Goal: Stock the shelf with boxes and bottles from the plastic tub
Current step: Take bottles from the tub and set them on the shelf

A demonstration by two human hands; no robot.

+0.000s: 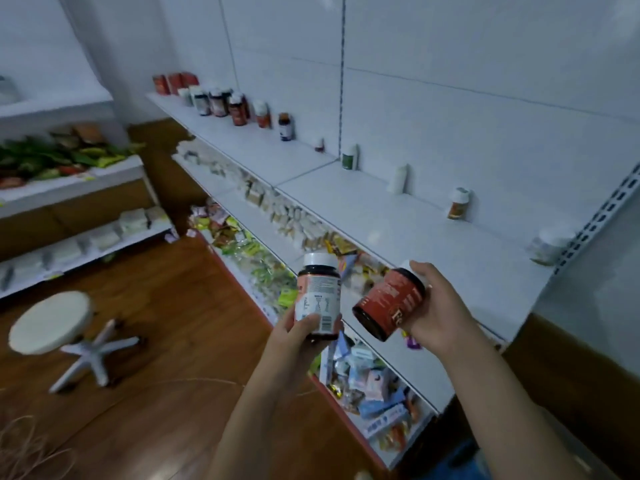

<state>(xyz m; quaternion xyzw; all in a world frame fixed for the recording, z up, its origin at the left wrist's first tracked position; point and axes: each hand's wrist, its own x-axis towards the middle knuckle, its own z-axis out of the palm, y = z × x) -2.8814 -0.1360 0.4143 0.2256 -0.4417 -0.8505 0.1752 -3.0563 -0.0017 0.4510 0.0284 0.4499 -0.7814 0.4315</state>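
Observation:
My left hand [298,332] grips a dark bottle with a white cap and a pale orange label [318,295], held upright. My right hand [437,308] grips a dark bottle with a red label [389,303], tilted with its white cap up toward the shelf. Both bottles hang in front of the white top shelf [398,216], just below its front edge. Along the back of that shelf stand single bottles, spaced apart, among them an orange-labelled bottle [458,204] and a white bottle [398,179]. A cluster of bottles and red boxes [221,100] fills its far left end. The plastic tub is out of sight.
Lower shelves [277,216] hold pale boxes and coloured packets. A white round stool [52,322] stands on the wooden floor at left. Another shelf unit [69,181] with green packets is at far left. Thin cord [24,448] lies on the floor at bottom left.

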